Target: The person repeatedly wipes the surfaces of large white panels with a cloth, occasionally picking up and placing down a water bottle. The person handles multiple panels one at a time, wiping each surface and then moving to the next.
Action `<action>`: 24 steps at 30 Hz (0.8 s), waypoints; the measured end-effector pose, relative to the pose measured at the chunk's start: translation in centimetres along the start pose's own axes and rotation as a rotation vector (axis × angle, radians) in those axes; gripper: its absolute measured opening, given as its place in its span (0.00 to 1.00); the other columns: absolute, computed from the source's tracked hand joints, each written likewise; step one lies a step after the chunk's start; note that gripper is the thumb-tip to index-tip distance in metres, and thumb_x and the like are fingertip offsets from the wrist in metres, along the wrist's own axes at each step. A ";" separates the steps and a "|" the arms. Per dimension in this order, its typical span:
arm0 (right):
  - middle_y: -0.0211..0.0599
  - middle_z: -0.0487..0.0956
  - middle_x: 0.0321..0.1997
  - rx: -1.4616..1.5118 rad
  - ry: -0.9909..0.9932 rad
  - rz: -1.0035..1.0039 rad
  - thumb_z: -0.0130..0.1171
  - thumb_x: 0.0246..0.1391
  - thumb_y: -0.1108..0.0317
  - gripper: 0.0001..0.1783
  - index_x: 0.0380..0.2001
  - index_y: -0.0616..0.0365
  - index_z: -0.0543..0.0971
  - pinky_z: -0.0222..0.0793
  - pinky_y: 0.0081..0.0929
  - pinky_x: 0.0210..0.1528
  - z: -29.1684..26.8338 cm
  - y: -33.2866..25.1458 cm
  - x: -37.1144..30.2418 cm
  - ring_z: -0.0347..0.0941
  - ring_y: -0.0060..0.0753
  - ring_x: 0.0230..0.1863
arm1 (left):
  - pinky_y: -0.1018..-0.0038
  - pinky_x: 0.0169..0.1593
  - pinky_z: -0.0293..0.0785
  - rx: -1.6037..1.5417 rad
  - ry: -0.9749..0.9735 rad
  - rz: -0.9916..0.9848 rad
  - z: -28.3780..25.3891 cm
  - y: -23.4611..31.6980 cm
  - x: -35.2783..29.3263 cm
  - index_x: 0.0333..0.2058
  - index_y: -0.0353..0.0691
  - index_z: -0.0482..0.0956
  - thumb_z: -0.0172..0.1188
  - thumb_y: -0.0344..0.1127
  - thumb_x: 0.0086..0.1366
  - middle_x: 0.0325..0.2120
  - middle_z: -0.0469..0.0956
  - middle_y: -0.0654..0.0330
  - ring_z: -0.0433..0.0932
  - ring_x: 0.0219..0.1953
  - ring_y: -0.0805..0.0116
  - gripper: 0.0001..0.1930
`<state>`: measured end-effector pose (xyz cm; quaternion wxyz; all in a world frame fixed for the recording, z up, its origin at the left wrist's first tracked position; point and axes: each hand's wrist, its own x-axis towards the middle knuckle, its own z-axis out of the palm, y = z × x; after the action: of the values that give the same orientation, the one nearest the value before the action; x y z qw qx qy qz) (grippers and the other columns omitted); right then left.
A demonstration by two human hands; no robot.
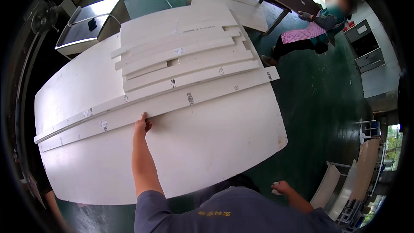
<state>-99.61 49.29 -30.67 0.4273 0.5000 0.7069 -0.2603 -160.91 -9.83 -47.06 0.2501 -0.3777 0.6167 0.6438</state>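
A long white board strip [189, 99] lies across the large white panel [215, 133], with printed marks and small labels along it. My left hand [143, 124] is closed on the strip's near edge, thumb on top and fingers curled at the side. Just beyond runs another long narrow white strip [172, 83], and several shorter white strips [185, 64] lie side by side farther back. Low at the right, away from the panel, my right hand [283, 187] is closed around a small white object [275, 190], too small to identify.
A metal-topped cabinet [92, 19] bearing a small dark object stands at the far left, beside a fan [44, 18]. A person in a pink checked apron [304, 33] stands far right near a dark-edged table [276, 0]. Boards [325, 183] lean at the lower right.
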 end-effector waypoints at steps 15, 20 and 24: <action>0.40 0.84 0.43 1.331 -0.506 -0.288 0.58 0.66 0.55 0.19 0.50 0.57 0.78 0.78 0.49 0.53 -4.6 -7.9 7.2 0.82 0.47 0.45 | 0.65 0.33 0.82 0.504 -0.223 -0.033 -0.6 -28.9 -18.2 0.37 0.34 0.82 0.60 0.48 0.68 0.29 0.85 0.53 0.85 0.29 0.60 0.19; 0.41 0.82 0.52 1.373 -0.871 -0.440 0.60 0.64 0.62 0.22 0.57 0.58 0.75 0.73 0.48 0.62 -4.1 -14.1 5.8 0.80 0.45 0.53 | 0.70 0.27 0.74 0.538 0.010 -0.165 -6.4 -45.3 -32.8 0.29 0.38 0.87 0.69 0.44 0.62 0.18 0.78 0.63 0.76 0.19 0.72 0.14; 0.41 0.81 0.55 1.057 -1.044 -0.620 0.59 0.62 0.70 0.22 0.59 0.60 0.74 0.71 0.49 0.66 -2.1 -18.0 3.5 0.78 0.45 0.58 | 0.69 0.24 0.72 0.261 0.179 -0.263 -9.4 -57.4 -43.1 0.25 0.36 0.83 0.67 0.38 0.64 0.19 0.78 0.61 0.75 0.18 0.67 0.12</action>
<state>-117.56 46.11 -33.70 0.3178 0.2307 0.3059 -0.8673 -88.54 -6.34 -47.10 0.3231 -0.4752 0.6600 0.4838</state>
